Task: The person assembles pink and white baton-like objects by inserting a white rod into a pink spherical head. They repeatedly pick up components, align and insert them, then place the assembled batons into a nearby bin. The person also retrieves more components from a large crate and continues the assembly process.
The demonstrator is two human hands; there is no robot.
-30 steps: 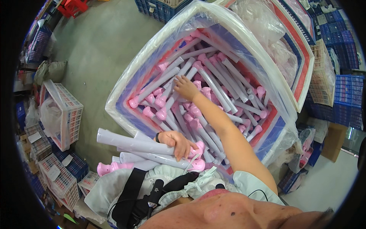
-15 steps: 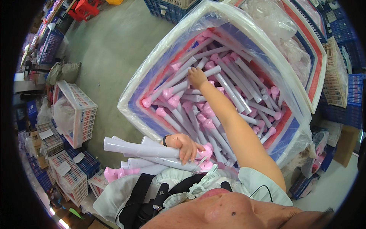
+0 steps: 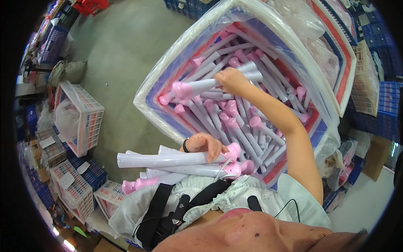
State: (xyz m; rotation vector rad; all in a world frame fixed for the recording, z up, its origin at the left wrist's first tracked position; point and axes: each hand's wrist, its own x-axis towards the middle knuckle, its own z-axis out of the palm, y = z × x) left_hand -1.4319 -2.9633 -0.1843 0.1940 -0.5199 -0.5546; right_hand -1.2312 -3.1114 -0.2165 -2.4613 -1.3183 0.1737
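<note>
My right hand is closed round pale lilac plastic tubes with a pink knobbed end, lifted just above the pile; two tube ends stick out past the hand. Against my body lies a bundle of the same tubes, mostly lying crosswise with pink ends pointing right. Curled over the top of that bundle, my left hand holds it near the pink ends; a dark band circles its wrist. Many more such tubes lie jumbled in a large plastic-lined bin in front of me.
Another lined bin with clear plastic bags adjoins on the right. White crates and blue crates stack up at the left. Red stools stand at the far left, and blue crates sit behind the bin.
My right hand has taken hold of tubes from the pile and raised them, drawing slightly to the right. The left hand stays on the bundle, its fingers a little more lifted.
</note>
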